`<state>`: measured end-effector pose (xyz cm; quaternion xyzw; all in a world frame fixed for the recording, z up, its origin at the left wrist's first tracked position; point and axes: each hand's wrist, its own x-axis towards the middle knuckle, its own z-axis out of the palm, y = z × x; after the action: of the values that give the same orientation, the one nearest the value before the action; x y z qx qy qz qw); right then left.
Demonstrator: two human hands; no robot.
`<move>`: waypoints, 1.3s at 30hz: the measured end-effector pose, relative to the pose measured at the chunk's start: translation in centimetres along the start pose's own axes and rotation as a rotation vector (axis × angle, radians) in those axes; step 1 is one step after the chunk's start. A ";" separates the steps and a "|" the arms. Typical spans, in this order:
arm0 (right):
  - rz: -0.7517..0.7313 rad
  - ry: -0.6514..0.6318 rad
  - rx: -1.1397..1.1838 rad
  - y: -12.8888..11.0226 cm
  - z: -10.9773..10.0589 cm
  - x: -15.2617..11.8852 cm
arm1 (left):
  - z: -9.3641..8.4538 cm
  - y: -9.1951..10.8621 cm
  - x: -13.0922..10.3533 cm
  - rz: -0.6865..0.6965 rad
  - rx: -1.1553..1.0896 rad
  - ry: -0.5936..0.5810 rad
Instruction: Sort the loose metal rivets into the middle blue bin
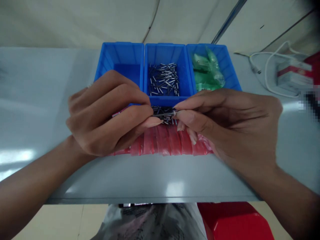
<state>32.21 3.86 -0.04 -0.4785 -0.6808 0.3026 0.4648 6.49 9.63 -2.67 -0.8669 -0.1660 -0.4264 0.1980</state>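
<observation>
Between my two hands a single blind rivet (165, 115) is stretched sideways, its thin metal pin and pale collar showing. My left hand (112, 116) pinches the pin end between thumb and forefinger. At the other end, my right hand (232, 123) grips the rivet just by the collar. Loose rivets (169, 120) lie right below the fingertips, partly hidden. Under both hands, a row of pink plastic bags (162, 141) lies on the table. More rivets (165, 78) are heaped in the middle blue bin (166, 51).
The left blue bin (122, 53) and the right blue bin (231, 73), which holds green plastic bags (207, 71), stand at the back of the grey table (160, 180). A white cable (267, 76) and a small box (295, 75) are at right. Below the edge is a red stool (240, 223).
</observation>
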 end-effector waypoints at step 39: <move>-0.586 -0.224 -0.558 0.7 -2.3 1.3 | -0.3 0.0 -0.4 -0.239 0.002 -0.290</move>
<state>34.43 5.22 0.70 -0.3364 -0.8902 0.0119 0.3070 6.07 9.46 -2.82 -0.8931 -0.2951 -0.3174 0.1210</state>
